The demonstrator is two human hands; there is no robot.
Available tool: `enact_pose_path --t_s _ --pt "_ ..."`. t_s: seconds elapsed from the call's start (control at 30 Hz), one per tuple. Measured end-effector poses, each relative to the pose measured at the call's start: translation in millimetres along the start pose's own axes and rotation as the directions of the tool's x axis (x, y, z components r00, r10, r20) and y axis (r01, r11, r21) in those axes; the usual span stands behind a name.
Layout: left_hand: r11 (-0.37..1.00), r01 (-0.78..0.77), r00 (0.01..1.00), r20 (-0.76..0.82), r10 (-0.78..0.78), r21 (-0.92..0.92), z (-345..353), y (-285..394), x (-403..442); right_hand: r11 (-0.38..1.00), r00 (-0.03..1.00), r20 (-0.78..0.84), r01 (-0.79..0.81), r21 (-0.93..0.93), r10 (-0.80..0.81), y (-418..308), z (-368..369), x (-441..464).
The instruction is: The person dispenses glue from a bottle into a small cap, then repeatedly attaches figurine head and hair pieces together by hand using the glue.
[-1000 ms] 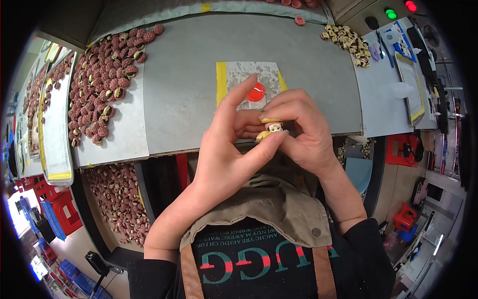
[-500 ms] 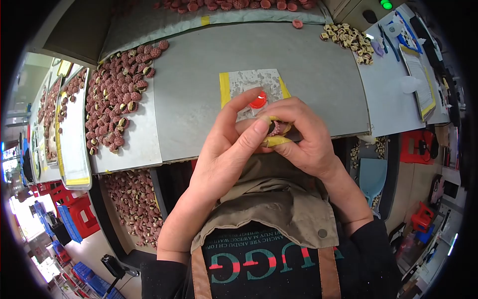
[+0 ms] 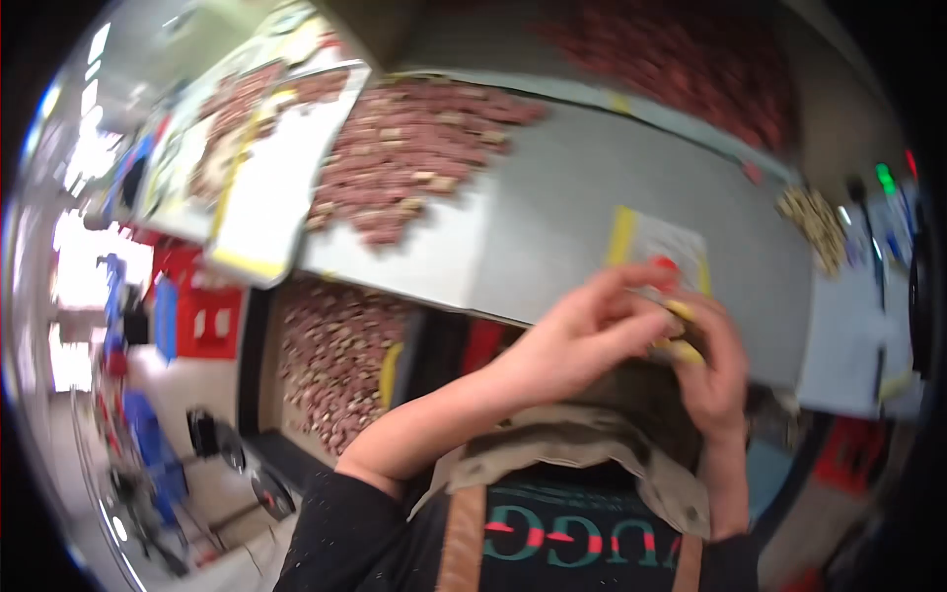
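Holding of a small blurred piece (image 3: 673,333) is noted at the right hand (image 3: 712,363), between narrowly set fingertips in yellow coverings. The left hand (image 3: 617,331) is bent inward, its thumb at the piece; whether it too is closed on the piece cannot be told. The piece is located above the apron (image 3: 582,434), near the table edge.

Beneath the table (image 3: 562,217), an open drawer (image 3: 258,380) is filled with reddish-pink and cream pieces; a yellow object (image 3: 392,375) is seen at its right side. A white tray (image 3: 271,202), edged with yellow, is loaded with pieces toward its far end. Along the back, a long bed (image 3: 493,44) is heaped with reddish pieces. A red crate (image 3: 209,321) and a blue bin (image 3: 148,434) are placed at the left.

On the black shirt (image 3: 355,523), large letters G, G and U are legible, inverted; the smaller lines above are too blurred to be read.

A pile of reddish pieces (image 3: 419,148) is spread at the table's left, and a pile of pale pieces (image 3: 814,229) at its far right. A yellow-striped sheet (image 3: 681,242) is partly covered by the hands, with a red disc (image 3: 664,270) on it. Green (image 3: 885,179) and red lights are shown at right.
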State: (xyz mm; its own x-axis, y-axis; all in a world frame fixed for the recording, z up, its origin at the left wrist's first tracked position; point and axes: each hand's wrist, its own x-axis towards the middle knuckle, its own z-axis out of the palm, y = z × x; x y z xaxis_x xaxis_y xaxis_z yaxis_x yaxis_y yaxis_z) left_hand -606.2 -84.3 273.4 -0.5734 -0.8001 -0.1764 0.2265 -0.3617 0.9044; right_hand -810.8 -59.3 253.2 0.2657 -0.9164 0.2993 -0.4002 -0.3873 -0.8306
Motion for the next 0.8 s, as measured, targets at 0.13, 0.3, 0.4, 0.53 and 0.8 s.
enact_pose_path --t_s 0.13,0.3,0.4,0.53,0.8 --pt "0.599 -0.075 0.861 -0.251 0.442 0.797 -68.3 59.9 -21.9 0.991 0.975 -0.181 -0.124 0.056 0.132 7.0 -22.5 -14.4" --pt "0.398 0.228 0.528 -0.456 0.716 0.889 -273.8 110.9 -26.0 0.99 0.961 -0.241 -0.139 0.005 0.136 19.2 -46.5 -21.4" --pt "0.248 0.391 0.531 -0.437 0.726 0.887 -411.0 110.3 -42.0 0.983 0.947 -0.262 -0.18 0.048 0.186 27.1 -48.8 -27.4" --pt "-0.06 0.412 0.516 -0.178 0.838 0.909 -315.5 129.6 12.6 0.972 0.926 -0.326 -0.223 -0.072 0.189 18.8 -65.5 -29.1" --pt "0.092 -0.027 0.88 -0.02 0.475 0.995 -118.1 87.2 177.5 0.903 0.936 -0.338 -0.229 -0.364 0.101 29.5 -110.3 16.1"
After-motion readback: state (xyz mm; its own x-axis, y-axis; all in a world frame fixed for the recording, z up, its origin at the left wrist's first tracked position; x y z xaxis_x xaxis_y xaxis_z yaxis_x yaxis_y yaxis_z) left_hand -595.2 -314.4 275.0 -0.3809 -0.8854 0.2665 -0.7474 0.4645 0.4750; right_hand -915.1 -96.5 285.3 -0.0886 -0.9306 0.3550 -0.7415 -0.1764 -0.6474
